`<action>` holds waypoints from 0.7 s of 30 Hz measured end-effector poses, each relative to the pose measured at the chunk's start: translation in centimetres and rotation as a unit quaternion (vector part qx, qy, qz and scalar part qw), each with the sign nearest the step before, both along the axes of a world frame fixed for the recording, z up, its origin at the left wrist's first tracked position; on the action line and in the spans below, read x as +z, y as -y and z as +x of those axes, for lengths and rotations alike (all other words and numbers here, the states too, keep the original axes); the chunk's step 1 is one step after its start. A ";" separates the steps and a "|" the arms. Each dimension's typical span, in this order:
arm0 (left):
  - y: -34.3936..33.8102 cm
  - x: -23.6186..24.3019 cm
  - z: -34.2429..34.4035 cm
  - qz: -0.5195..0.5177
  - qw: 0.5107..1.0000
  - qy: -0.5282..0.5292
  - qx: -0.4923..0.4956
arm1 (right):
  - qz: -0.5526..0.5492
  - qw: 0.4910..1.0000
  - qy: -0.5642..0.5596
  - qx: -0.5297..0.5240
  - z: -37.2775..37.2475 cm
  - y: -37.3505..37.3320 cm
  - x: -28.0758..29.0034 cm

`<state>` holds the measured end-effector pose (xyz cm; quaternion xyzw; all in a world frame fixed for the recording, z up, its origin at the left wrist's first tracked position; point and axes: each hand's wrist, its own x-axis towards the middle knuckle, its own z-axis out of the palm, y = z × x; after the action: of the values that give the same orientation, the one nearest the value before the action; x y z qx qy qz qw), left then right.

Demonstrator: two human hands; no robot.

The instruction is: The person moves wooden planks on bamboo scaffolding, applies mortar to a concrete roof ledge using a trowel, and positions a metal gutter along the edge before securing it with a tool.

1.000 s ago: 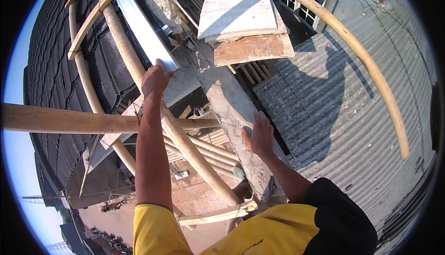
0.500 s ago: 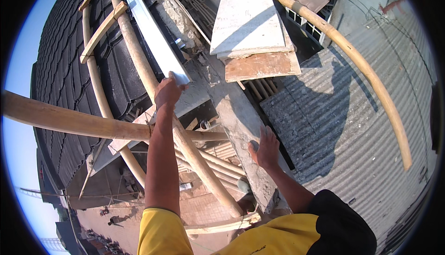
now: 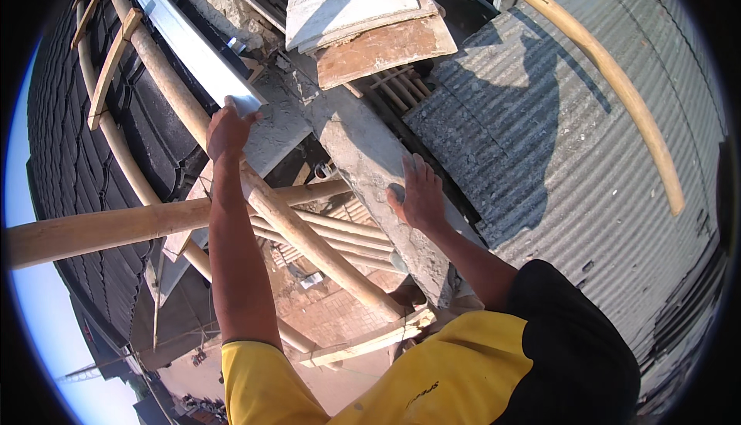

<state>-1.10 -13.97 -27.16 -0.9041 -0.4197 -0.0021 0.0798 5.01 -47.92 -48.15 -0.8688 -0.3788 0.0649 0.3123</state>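
My left hand (image 3: 229, 130) is closed on the near end of a long, shiny silver metal channel (image 3: 189, 41), which runs away up along the edge of the black tiled roof. The thumb and fingers pinch its lip; part of the grip is hidden behind the hand. My right hand (image 3: 421, 197) lies on the rough top of a concrete wall (image 3: 363, 155), its fingers stretched out and pointing away from me. A small dark patch shows beside its thumb, and I cannot tell whether it is shadow or an object.
Bamboo poles (image 3: 301, 232) cross below my left arm, one thick pole (image 3: 108, 232) coming from the left. Pale boards (image 3: 355, 8) are stacked ahead over a brown board (image 3: 386, 50). A curved pole (image 3: 610, 62) lies over the corrugated roof (image 3: 509, 116). Paved ground (image 3: 340, 301) shows far below.
The whole view has swung, so the channel, boards and poles sit farther left and higher. My left hand keeps its grip on the channel, and my right hand stays on the wall.
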 end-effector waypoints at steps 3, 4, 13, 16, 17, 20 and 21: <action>0.3 0.3 0.1 0.012 1.000 -0.014 0.012 | 0.003 1.000 -0.009 0.001 0.0 -0.1 0.5; 0.1 0.3 0.2 0.007 1.000 -0.015 0.013 | 0.003 1.000 -0.014 -0.002 0.0 -0.1 0.8; -0.5 0.3 0.2 -0.010 1.000 -0.014 0.010 | -0.012 0.999 -0.042 -0.007 -0.2 -0.3 1.3; -0.4 0.2 0.2 0.001 1.000 -0.009 0.011 | 0.001 1.000 -0.024 -0.002 -0.1 -0.3 0.8; -0.4 0.1 0.1 0.007 1.000 -0.006 0.010 | 0.009 1.000 -0.012 0.000 0.0 -0.2 0.5; -0.8 -0.2 -0.4 0.014 1.000 -0.013 0.006 | 0.004 1.000 -0.026 0.004 -0.1 -0.2 0.7; -0.5 0.1 -0.2 0.002 1.000 -0.012 0.016 | 0.003 1.000 -0.028 0.001 0.0 -0.4 0.6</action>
<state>-1.26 -13.43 -27.08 -0.8972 -0.4330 0.0088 0.0866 5.00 -47.56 -47.56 -0.8651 -0.3716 0.0882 0.3252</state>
